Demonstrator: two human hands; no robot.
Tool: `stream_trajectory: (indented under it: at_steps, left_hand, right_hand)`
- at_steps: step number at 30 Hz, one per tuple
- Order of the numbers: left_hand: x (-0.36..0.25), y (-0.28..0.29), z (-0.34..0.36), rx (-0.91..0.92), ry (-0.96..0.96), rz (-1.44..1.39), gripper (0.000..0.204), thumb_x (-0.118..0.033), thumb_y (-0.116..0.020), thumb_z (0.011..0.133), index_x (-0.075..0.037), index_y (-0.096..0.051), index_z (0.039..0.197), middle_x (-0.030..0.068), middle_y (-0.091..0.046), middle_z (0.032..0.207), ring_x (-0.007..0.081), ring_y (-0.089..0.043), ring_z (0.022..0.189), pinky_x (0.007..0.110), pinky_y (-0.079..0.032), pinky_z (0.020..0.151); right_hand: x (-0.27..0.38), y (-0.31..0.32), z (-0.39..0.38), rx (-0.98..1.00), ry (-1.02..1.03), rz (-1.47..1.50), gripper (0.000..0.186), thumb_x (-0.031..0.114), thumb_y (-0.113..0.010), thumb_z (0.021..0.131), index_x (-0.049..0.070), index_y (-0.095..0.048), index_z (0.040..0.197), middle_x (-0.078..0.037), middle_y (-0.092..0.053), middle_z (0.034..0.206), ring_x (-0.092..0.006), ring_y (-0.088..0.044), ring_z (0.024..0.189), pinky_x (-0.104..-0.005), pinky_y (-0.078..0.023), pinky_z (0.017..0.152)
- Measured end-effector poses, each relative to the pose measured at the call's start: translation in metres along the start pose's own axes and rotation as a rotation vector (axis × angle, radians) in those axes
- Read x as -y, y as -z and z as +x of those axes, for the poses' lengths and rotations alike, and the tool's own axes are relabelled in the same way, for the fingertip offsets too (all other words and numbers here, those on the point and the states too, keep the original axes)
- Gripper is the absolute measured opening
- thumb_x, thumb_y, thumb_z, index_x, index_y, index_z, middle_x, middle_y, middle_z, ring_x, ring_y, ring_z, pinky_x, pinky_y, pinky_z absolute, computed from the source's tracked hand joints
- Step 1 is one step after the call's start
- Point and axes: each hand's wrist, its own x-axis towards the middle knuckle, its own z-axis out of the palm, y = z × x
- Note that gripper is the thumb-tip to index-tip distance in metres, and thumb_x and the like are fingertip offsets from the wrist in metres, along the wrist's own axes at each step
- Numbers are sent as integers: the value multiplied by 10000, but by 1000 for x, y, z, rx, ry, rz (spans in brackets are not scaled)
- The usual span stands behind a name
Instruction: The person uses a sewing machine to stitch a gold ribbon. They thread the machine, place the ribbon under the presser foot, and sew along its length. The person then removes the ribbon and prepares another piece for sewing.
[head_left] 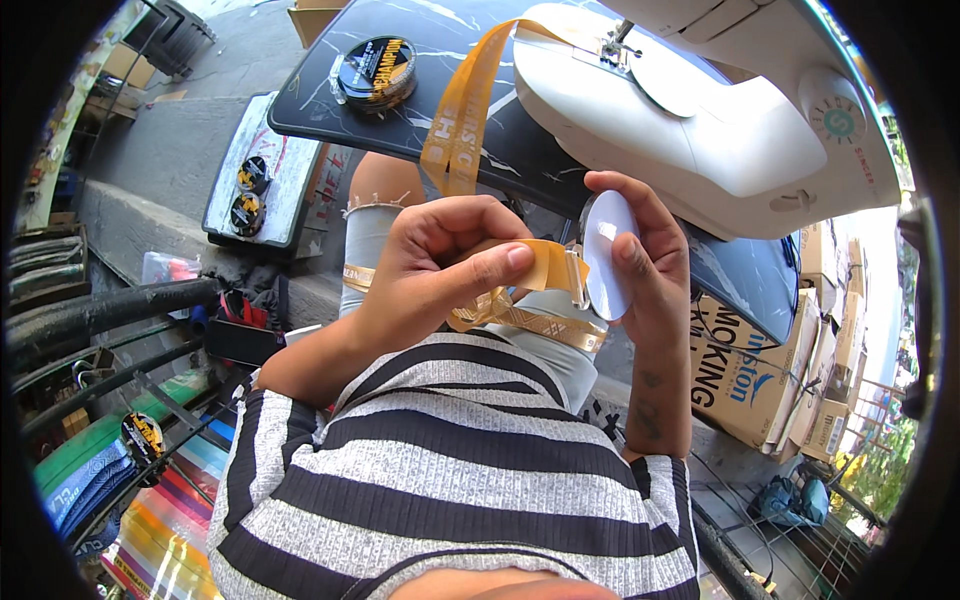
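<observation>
My left hand pinches a yellow printed ribbon between thumb and fingers, close to a metal loop on a round medal. My right hand grips that medal by its rim, its smooth white face toward my thumb. More patterned ribbon hangs across my lap below both hands. Above them, another yellow ribbon drapes from the white sewing machine over the dark marbled table. A stack of round black medals lies on that table.
A low stand at left holds two round black medals. Dark metal bars and colored ribbons are at lower left. Cardboard boxes, a blue bag and a wire rack are at right.
</observation>
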Motion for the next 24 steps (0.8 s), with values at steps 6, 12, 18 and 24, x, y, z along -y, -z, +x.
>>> stream_trajectory:
  at_steps: [6,12,18,24]
  left_hand:
    - [7,-1,2,14,50,-164,180,-197,-657,924,-17,-646,926,-15,-607,770,-23,-442,592,143,-302,491]
    - [6,-2,4,7,71,-302,161,-184,-643,929,-23,-639,936,-18,-599,759,-20,-427,568,138,-295,486]
    - [8,-3,5,-7,53,-257,153,-161,-646,928,-9,-634,946,-1,-614,790,-12,-487,637,135,-363,547]
    - [5,-7,2,-40,-38,-67,137,-118,-641,930,16,-626,956,8,-618,829,1,-531,740,144,-410,637]
  right_hand:
    - [-12,-4,-4,-57,39,161,583,294,-736,853,-22,-510,1287,-60,-617,1016,-77,-609,868,-206,-523,743]
    - [-20,-7,-4,4,27,391,608,282,-706,878,-23,-444,1334,-60,-595,1033,-69,-614,861,-198,-563,696]
    - [-26,-17,-3,-16,-3,415,594,285,-696,886,-3,-443,1339,-65,-585,1052,-75,-625,857,-200,-568,687]
    - [-28,-19,-4,-27,-36,430,559,256,-686,896,10,-445,1336,-67,-587,1047,-80,-625,872,-213,-572,690]
